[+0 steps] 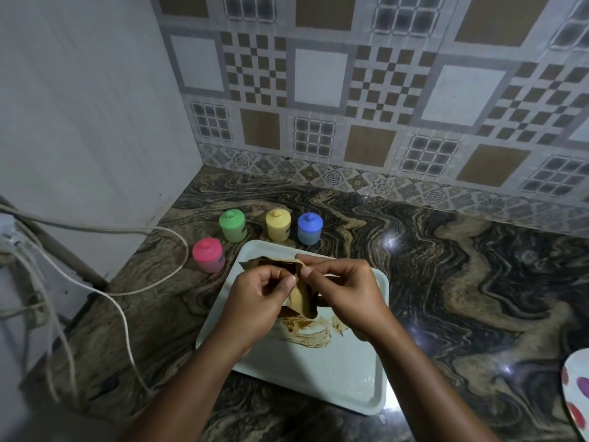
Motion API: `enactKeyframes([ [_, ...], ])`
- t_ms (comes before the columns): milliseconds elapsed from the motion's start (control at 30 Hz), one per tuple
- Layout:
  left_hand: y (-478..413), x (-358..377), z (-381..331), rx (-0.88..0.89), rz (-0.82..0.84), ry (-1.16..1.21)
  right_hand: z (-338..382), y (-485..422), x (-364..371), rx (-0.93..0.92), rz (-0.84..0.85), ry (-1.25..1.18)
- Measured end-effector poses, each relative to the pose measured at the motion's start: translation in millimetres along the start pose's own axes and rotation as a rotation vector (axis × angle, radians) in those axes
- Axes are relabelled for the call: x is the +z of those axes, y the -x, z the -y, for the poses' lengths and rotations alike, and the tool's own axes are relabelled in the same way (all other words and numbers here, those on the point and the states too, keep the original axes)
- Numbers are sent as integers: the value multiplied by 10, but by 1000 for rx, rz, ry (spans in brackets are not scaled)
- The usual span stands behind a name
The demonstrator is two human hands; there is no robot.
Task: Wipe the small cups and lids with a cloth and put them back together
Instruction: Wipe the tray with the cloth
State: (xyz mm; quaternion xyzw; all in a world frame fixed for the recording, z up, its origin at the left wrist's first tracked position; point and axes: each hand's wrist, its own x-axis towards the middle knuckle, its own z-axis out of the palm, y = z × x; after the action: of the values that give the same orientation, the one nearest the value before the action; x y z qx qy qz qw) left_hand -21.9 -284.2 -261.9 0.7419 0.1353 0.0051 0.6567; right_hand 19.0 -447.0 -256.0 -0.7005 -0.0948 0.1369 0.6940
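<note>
Above a pale tray (347, 387), my left hand (255, 301) and my right hand (344, 291) both pinch a brown-stained cloth (301, 298), which hangs between them. Several small lidded cups stand on the counter behind the tray: a pink cup (208, 255) at the left, then a green cup (232, 225), a yellow cup (278, 224) and a blue cup (309, 228). Each cup has its lid on. Neither hand touches any cup.
A brown smear (310, 330) marks the tray under the cloth. White cables (127, 291) loop over the counter at the left, by a white wall. A spotted plate (578, 393) shows at the right edge. The tiled wall stands behind the marbled counter (462, 282).
</note>
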Motion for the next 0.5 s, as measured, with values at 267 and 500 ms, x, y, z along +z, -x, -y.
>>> enactKeyframes([
  [267,41,-26,26,-10,-19,-27,-67,47,53,116,-3,-156],
  [500,9,-129,-19,-12,-58,-14,-149,46,-68,57,-16,-8],
])
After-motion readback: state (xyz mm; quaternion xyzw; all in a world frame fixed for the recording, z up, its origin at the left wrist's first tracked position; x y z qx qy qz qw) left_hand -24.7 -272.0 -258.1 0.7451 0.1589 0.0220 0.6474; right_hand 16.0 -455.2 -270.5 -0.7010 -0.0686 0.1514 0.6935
